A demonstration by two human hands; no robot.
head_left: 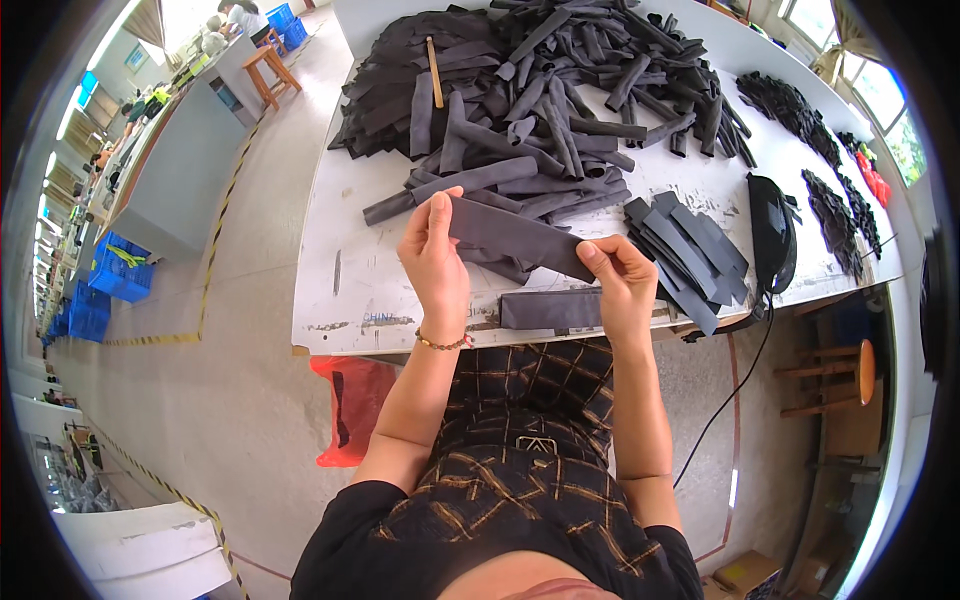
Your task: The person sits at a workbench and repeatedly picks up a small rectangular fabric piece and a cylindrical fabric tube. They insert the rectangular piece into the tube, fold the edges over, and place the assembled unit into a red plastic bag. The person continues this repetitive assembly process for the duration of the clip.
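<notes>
A flat strip of dark grey fabric point(515, 235) is stretched between my two hands above the near side of the table. Its left end is pinched by my left hand point(437, 245), thumb on top. My right hand point(622, 280) grips the other end between thumb and fingers. Below the strip, by the table's front edge, lies a folded dark grey fabric piece point(548, 309). To the right sits a fanned stack of flat dark strips point(690, 255). Beyond my hands are many rolled fabric tubes point(560, 130) in a heap.
A wooden stick point(435, 73) lies on a pile of flat dark pieces point(385, 85). A black device point(773, 235) with a cord point(745, 375) stands on the table point(330, 285) at right. A red plastic bag point(355, 410) hangs below the front edge. Wooden stools point(835, 375) stand nearby.
</notes>
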